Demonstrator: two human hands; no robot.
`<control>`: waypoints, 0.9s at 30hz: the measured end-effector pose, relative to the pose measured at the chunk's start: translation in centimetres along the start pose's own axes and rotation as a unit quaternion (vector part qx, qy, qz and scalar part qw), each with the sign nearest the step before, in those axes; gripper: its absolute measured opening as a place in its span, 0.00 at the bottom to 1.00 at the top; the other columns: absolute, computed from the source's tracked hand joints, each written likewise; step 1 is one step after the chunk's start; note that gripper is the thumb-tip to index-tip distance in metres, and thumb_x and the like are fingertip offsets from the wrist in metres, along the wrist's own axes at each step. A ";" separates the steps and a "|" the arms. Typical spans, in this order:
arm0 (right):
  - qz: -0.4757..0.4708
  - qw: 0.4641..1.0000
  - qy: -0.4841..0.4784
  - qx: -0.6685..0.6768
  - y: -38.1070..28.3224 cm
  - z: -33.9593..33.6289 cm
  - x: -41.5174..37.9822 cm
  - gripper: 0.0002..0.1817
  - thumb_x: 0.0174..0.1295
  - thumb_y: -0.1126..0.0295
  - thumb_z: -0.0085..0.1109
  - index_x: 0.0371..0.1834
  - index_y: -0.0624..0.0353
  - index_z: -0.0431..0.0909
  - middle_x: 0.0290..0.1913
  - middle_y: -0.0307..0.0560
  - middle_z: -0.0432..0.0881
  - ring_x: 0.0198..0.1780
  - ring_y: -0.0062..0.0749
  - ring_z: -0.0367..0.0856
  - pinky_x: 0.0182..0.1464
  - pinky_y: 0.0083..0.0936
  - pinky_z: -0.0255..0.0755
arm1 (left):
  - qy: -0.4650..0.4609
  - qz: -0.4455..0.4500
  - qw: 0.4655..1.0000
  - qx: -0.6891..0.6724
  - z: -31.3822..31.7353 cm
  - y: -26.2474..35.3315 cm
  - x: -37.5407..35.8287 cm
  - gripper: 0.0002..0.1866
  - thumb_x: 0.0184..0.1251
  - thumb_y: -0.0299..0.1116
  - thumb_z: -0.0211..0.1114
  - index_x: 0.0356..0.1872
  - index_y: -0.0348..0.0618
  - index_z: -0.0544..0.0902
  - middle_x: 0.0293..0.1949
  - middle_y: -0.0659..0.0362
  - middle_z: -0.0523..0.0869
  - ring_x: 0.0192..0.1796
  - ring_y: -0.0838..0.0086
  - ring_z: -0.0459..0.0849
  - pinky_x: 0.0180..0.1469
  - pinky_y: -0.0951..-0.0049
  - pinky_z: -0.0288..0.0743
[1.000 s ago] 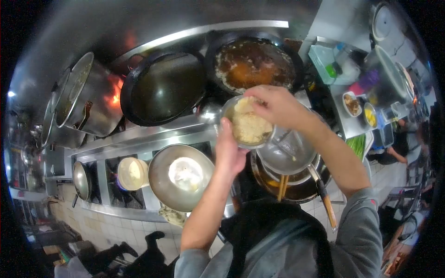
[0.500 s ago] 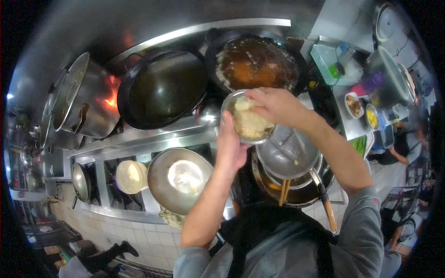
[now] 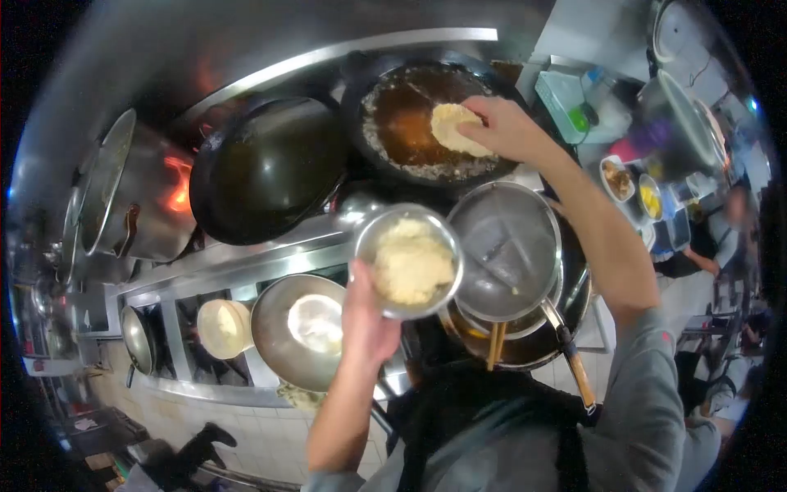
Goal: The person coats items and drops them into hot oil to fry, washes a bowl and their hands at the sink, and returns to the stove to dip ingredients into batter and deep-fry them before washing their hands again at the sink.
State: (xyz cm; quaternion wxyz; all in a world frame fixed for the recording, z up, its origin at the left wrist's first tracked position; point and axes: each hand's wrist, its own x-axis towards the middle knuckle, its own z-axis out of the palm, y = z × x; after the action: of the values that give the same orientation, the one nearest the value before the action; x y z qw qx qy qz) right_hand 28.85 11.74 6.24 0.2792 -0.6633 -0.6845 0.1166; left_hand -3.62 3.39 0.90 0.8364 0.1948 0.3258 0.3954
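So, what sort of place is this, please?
Probably a commercial kitchen: a large black wok, a second wok holding frothy brown liquid, and a big metal pot stand close together.

Pale, seemingly coated piece (image 3: 452, 131) over wok (image 3: 354, 119); metal bowl (image 3: 371, 246) nearby

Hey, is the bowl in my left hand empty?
Not empty: a pale, rough mound sits inside the metal bowl.
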 end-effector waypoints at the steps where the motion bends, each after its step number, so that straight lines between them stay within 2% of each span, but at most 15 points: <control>1: -0.004 1.000 0.009 -0.011 1.0 0.2 0.2 0.19 0.61 0.61 0.64 0.48 0.64 0.81 0.34 0.55 0.84 0.35 0.43 0.84 0.40 0.34 0.76 | 0.001 -0.001 1.000 0.000 -1.2 0.2 -1.0 0.30 0.82 0.53 0.45 0.71 0.39 0.63 0.66 0.48 0.75 0.67 0.57 0.77 0.69 0.51 0.72; 4: 0.006 0.997 -0.007 -0.075 3.0 0.3 0.5 0.19 0.61 0.60 0.63 0.48 0.63 0.82 0.37 0.57 0.85 0.38 0.48 0.85 0.42 0.36 0.77 | 0.051 -0.006 0.999 -0.005 -3.9 0.8 -3.8 0.32 0.82 0.53 0.44 0.71 0.35 0.62 0.66 0.46 0.75 0.67 0.56 0.77 0.69 0.55 0.72; 5: 0.008 0.997 -0.017 -0.081 4.1 0.7 0.7 0.21 0.61 0.60 0.61 0.50 0.64 0.81 0.41 0.61 0.86 0.44 0.54 0.85 0.49 0.40 0.77 | 0.045 -0.002 0.999 0.028 -4.1 1.3 -4.7 0.33 0.82 0.55 0.43 0.73 0.37 0.61 0.68 0.46 0.74 0.69 0.56 0.75 0.70 0.52 0.71; 6: 0.007 0.997 -0.019 -0.080 4.5 0.9 0.6 0.21 0.61 0.60 0.61 0.50 0.64 0.81 0.41 0.61 0.86 0.44 0.54 0.85 0.49 0.40 0.77 | 0.038 0.001 0.997 0.061 -4.5 1.6 -5.5 0.34 0.82 0.57 0.41 0.74 0.39 0.61 0.70 0.47 0.72 0.70 0.55 0.74 0.71 0.50 0.70; 8: 0.071 0.994 -0.079 -0.030 4.9 1.4 0.6 0.21 0.61 0.59 0.61 0.50 0.64 0.82 0.42 0.62 0.85 0.45 0.53 0.85 0.49 0.40 0.77 | 0.049 0.012 0.998 0.049 -5.7 1.3 -6.4 0.34 0.82 0.56 0.41 0.74 0.39 0.60 0.69 0.46 0.73 0.69 0.55 0.75 0.70 0.50 0.71; 11: 0.012 0.994 -0.103 -0.038 5.4 2.9 0.6 0.21 0.61 0.58 0.63 0.51 0.62 0.82 0.47 0.58 0.86 0.48 0.49 0.85 0.50 0.38 0.77 | 0.088 0.012 0.995 0.046 -6.1 1.3 -7.1 0.34 0.82 0.56 0.42 0.74 0.38 0.60 0.69 0.47 0.73 0.69 0.55 0.75 0.70 0.51 0.71; 14: 0.021 0.988 -0.147 -0.042 5.1 4.4 1.0 0.22 0.62 0.58 0.62 0.52 0.62 0.82 0.46 0.58 0.86 0.48 0.48 0.86 0.51 0.37 0.77 | 0.109 0.004 0.993 0.040 -6.1 1.0 -7.3 0.34 0.82 0.56 0.42 0.74 0.38 0.60 0.69 0.47 0.73 0.69 0.56 0.75 0.70 0.51 0.71; 16: 0.012 0.988 -0.142 -0.058 5.0 4.9 1.5 0.21 0.62 0.58 0.62 0.52 0.61 0.82 0.46 0.58 0.86 0.48 0.48 0.86 0.51 0.37 0.77 | 0.091 0.005 0.995 0.030 -5.7 0.7 -6.5 0.34 0.82 0.56 0.42 0.74 0.38 0.60 0.69 0.48 0.73 0.69 0.56 0.75 0.71 0.52 0.69; 18: 0.005 0.988 -0.137 -0.074 5.3 4.8 2.1 0.21 0.62 0.59 0.62 0.52 0.61 0.82 0.46 0.58 0.86 0.48 0.47 0.86 0.51 0.37 0.78 | 0.090 0.002 0.996 0.009 -4.6 0.8 -5.6 0.32 0.83 0.53 0.40 0.73 0.34 0.58 0.68 0.44 0.72 0.68 0.56 0.75 0.70 0.54 0.71; 22: 0.005 0.997 -0.058 -0.051 4.5 3.4 2.3 0.18 0.64 0.62 0.62 0.53 0.61 0.82 0.45 0.56 0.87 0.47 0.45 0.87 0.51 0.35 0.79 | 0.088 0.010 0.996 0.014 -2.9 0.8 -3.2 0.33 0.83 0.54 0.40 0.74 0.36 0.58 0.68 0.45 0.72 0.69 0.57 0.74 0.71 0.54 0.71; 23: -0.005 0.999 -0.041 -0.035 3.4 2.8 2.0 0.17 0.65 0.63 0.62 0.53 0.61 0.82 0.45 0.55 0.87 0.46 0.43 0.87 0.51 0.34 0.79 | 0.075 0.020 0.997 0.014 -2.1 0.8 -2.5 0.33 0.83 0.54 0.40 0.74 0.36 0.59 0.68 0.45 0.72 0.69 0.57 0.74 0.70 0.54 0.71; 26: -0.008 0.998 -0.068 -0.012 -1.0 1.7 0.0 0.16 0.66 0.63 0.61 0.52 0.61 0.82 0.44 0.52 0.87 0.45 0.41 0.87 0.50 0.33 0.80 | 0.053 0.045 0.997 0.017 -1.0 0.6 -0.7 0.32 0.84 0.53 0.40 0.73 0.36 0.59 0.68 0.46 0.72 0.69 0.58 0.74 0.70 0.54 0.71; 27: -0.029 0.997 -0.068 0.016 -2.8 1.6 -0.9 0.16 0.66 0.62 0.61 0.47 0.63 0.82 0.42 0.55 0.87 0.45 0.47 0.87 0.49 0.39 0.79 | 0.034 0.054 0.998 0.020 -0.8 0.4 0.1 0.31 0.84 0.52 0.40 0.73 0.36 0.60 0.68 0.46 0.72 0.69 0.58 0.75 0.70 0.55 0.71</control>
State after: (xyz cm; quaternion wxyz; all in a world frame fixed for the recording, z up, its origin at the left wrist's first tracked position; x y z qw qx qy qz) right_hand 25.63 10.91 6.24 0.2457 -0.6291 -0.7190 0.1638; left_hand -4.33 3.75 0.57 0.7981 0.2159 0.3506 0.4399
